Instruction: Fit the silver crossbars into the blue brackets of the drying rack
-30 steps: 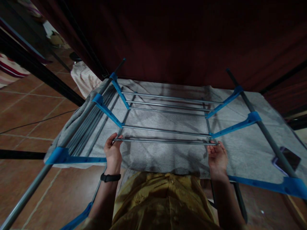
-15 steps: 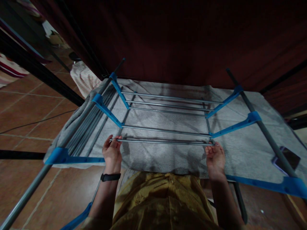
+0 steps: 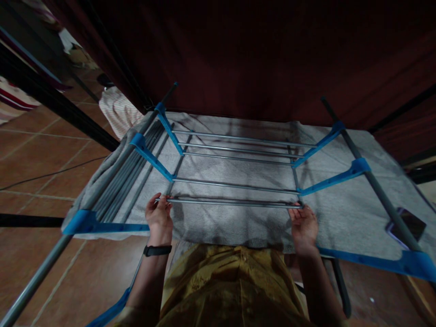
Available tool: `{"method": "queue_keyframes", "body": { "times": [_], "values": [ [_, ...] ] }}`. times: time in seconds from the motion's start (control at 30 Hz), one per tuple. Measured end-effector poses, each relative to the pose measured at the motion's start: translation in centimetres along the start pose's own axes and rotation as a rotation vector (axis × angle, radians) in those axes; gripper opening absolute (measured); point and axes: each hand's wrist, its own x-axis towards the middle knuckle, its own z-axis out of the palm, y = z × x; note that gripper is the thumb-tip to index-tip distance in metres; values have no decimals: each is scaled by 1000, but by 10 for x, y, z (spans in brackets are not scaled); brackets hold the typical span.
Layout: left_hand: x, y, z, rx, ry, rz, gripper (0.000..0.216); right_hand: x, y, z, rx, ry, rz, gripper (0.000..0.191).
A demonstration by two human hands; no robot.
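Dark red fabric (image 3: 255,59) is hung behind a surface covered with a pale grey blanket (image 3: 235,229), and above or on the front part of that blanket a thin, straight grey metal rod (image 3: 231,203) is held crosswise. Whether the blanket is touched by the rod cannot be told. The rod's left end is pinched between the thumb and fingers of the left hand (image 3: 159,219), and its right end is gripped by the curled fingertips of the right hand (image 3: 304,225). A black wristband (image 3: 157,250) is worn just below the rod's left end. Just beyond the rod, four similar grey metal crossbars (image 3: 235,186) are carried between blue plastic brackets (image 3: 329,182), which are fitted on thicker grey tubes (image 3: 388,202) to the rod's left and right. Left of the rod, a row of grey metal rods (image 3: 127,181) is laid side by side. Well to the rod's right, a dark phone with a purple edge (image 3: 410,223) is partly covered by one tube. Nearer than the rod, a mustard-coloured garment (image 3: 235,286) is seen. Farther left of the rod, reddish-brown floor tiles (image 3: 81,277) are crossed by a thin black cable (image 3: 61,173).
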Motion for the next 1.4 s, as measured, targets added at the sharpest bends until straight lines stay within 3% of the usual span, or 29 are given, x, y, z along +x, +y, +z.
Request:
{"method": "queue_keyframes", "body": {
  "times": [0.33,0.47,0.77,0.97,1.4],
  "values": [
    [-2,-1,4,27,46,1,27,-7,2,3,12,19,-23,37],
    [-2,-2,4,23,47,-4,24,-7,3,4,-2,14,2,33],
    [-4,-1,3,-93,-69,-25,18,-4,6,3,-17,29,26,33],
    [-4,0,5,-66,-11,-38,18,-4,5,4,-26,28,22,29],
    [-4,-1,5,-54,-9,-31,20,-3,7,2,-40,38,21,31]
  ]
}}
